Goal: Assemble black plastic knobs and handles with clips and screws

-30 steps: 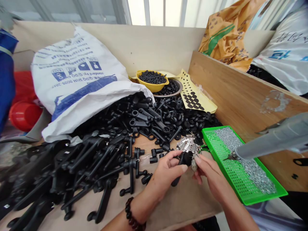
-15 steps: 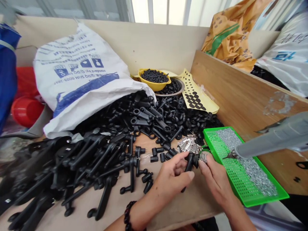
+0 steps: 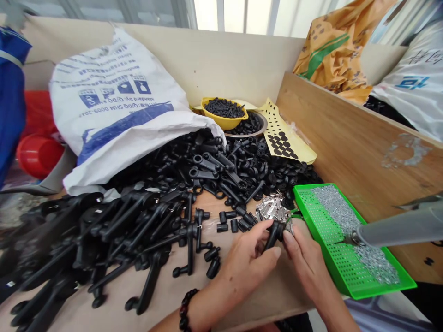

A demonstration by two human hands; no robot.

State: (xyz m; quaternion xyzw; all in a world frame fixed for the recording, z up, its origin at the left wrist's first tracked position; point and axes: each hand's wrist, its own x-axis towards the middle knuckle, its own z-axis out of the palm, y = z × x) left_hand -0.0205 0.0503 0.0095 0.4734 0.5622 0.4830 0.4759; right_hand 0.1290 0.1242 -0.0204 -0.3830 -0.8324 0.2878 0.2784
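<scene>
My left hand (image 3: 244,260) is closed around a black plastic crank handle (image 3: 275,233), its round end up between my hands. My right hand (image 3: 306,258) is closed too, its thumb against that round end. Silvery metal clips (image 3: 290,224) show at the right fingers, partly hidden. Just beyond my hands lies a heap of metal clips (image 3: 272,207). Short black sleeves (image 3: 234,225) are scattered to the left of it. Finished-looking crank handles (image 3: 148,281) lie in a wide pile on the left of the table.
A green perforated tray (image 3: 332,265) with small metal pieces stands at right, a grey powered screwdriver (image 3: 398,228) above it. Behind are a white sack (image 3: 121,106) spilling black parts, a yellow bowl (image 3: 224,122) and a wooden divider (image 3: 346,120).
My right hand has moved slightly left, closing the gap to the handle's round end. The screwdriver has swung down and to the right over the tray.
</scene>
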